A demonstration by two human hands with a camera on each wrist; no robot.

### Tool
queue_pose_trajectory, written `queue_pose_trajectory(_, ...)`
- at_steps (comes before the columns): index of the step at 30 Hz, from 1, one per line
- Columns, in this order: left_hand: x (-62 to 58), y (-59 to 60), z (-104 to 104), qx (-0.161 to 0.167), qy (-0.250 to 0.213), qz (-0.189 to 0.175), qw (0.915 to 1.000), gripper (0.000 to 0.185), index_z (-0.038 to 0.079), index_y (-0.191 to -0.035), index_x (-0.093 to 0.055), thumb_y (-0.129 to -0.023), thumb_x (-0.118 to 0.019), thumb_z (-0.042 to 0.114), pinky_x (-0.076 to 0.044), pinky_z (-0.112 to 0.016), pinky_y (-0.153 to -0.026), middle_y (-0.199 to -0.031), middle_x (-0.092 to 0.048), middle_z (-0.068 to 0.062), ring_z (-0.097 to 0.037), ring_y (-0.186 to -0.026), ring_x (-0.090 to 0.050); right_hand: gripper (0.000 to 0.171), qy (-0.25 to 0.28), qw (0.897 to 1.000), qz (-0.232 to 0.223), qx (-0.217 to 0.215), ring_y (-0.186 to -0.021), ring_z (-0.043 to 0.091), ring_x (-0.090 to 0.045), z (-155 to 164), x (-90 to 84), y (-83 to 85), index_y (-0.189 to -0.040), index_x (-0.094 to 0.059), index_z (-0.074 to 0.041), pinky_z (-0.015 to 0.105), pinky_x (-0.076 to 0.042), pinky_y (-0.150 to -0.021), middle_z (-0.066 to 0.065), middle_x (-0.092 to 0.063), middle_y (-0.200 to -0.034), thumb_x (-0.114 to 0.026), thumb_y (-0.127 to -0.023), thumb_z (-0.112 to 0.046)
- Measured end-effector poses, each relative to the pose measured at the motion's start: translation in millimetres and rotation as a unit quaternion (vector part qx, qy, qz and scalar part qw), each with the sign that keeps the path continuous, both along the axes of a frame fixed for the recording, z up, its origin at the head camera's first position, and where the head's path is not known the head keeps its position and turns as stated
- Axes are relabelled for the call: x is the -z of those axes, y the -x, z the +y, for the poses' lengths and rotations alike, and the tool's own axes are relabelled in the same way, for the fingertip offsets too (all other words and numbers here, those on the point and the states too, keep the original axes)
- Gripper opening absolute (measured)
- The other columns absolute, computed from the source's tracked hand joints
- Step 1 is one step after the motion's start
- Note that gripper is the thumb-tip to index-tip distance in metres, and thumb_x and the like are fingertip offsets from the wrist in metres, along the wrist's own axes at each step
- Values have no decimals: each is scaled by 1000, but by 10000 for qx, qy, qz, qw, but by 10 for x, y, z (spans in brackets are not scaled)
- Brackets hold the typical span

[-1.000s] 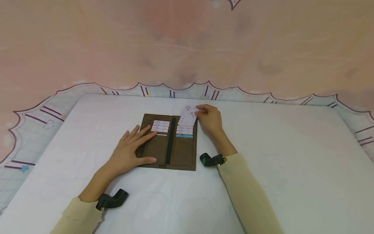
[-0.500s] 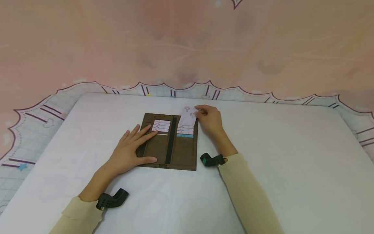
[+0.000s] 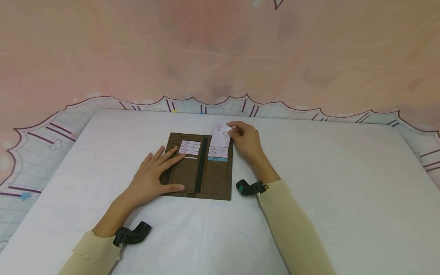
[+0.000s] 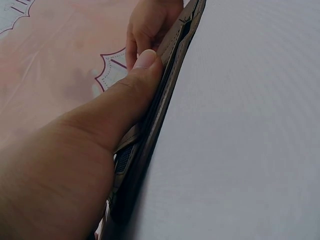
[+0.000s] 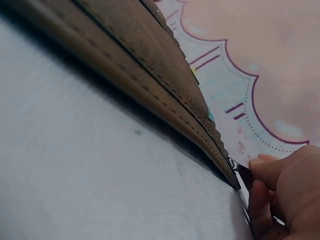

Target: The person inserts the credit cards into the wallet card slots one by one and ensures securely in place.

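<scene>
A brown wallet [image 3: 215, 183] lies spread out on the white table in the head view, a dark band running down its middle. My left hand [image 3: 151, 173] rests on its left half, fingers spread; the thumb [image 4: 135, 85] presses near the lower edge in the left wrist view. With thumb and fingertips, my right hand [image 3: 247, 141] pinches the right edge of a pale card with pink print [image 3: 219, 137]. The card's lower end meets the top of the right-hand card slots; how deep it sits is hidden. In the right wrist view the right hand [image 5: 285, 195] is beside the wallet's far corner.
Several white cards [image 3: 189, 147] fill the left-hand slots, and more white cards [image 3: 217, 152] with a blue strip [image 3: 217, 159] are in the right-hand ones. The white table [image 3: 326, 191] spreads around the wallet, and a patterned cloth [image 3: 220, 57] covers the area beyond.
The card in my right hand has turned from a rightward lean to nearly upright, its top shifting slightly left with the fingers. My left hand and the wallet have barely moved.
</scene>
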State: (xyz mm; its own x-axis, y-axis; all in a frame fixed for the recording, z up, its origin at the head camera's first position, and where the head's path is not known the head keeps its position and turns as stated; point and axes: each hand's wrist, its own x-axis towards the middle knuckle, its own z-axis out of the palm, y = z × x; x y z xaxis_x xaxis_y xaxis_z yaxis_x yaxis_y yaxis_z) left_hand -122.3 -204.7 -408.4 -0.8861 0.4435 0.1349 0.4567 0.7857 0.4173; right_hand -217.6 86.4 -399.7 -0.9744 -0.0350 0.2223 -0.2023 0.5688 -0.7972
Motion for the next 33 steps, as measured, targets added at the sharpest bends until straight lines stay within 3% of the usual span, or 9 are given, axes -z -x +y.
queue_pose_trajectory(8, -3, 8, 2, 27, -26, -7, 10000, 87, 22, -147, -41, -74, -75, 55, -1, -56, -113, -156, -25, -9, -33, -145, -5, 24, -24, 9998, 104, -143, -86, 21, -55, -5, 14, -1, -117, -68, -12, 33, -47, -79, 7, -64, -95, -60, -95, -12)
queue_pose_trajectory(20, 16, 5, 0, 24, -33, 67, 10000, 86, 23, -146, -42, -74, -74, 56, -2, -56, -113, -155, -26, -10, -34, -144, -7, 26, -590, 9975, -108, -367, -87, 21, -51, -43, 2, -15, -122, -65, -14, 35, -44, -79, 5, -60, -97, -55, -98, -15)
queue_pose_trajectory(33, 8, 5, 3, 5, 12, 11, 10000, 87, 24, -147, -40, -74, -74, 57, 0, -55, -114, -156, -25, -9, -33, -145, -5, 22, -406, 9974, -220, -562, -87, 20, -52, -16, -8, -23, -115, -67, -15, 34, -45, -77, 3, -61, -96, -59, -95, -14)
